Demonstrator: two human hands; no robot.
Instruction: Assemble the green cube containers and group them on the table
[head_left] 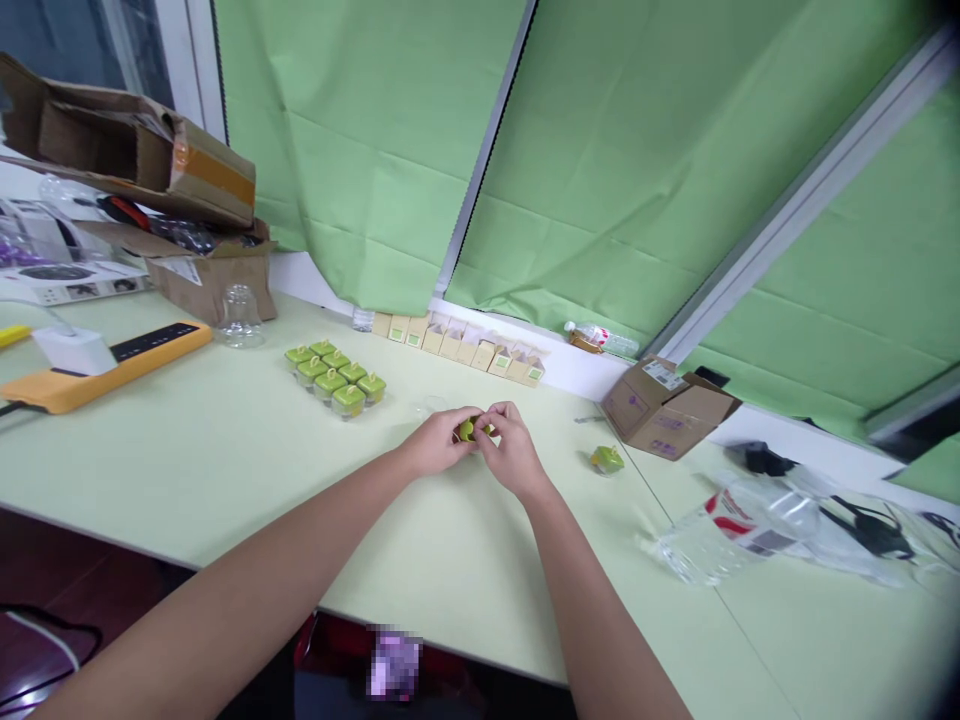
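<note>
At the middle of the table, my left hand (439, 443) and my right hand (513, 450) meet around a small olive-green lid (467, 431). The fingers of both are closed on it and cover most of it. Just behind my left hand lies a faint clear plastic piece (432, 406). To the left, several small clear containers with green lids (330, 382) stand together in rows, each lid bearing a looped handle. A single green-lidded container (607, 460) sits apart on the right.
Small cardboard boxes (466, 345) line the wall. A carton (667, 405) and a large plastic bottle (739, 525) occupy the right. On the left are an orange power strip (161, 352), a clear jar (241, 317) and stacked cartons (214, 275). The table's front edge (442, 640) is near.
</note>
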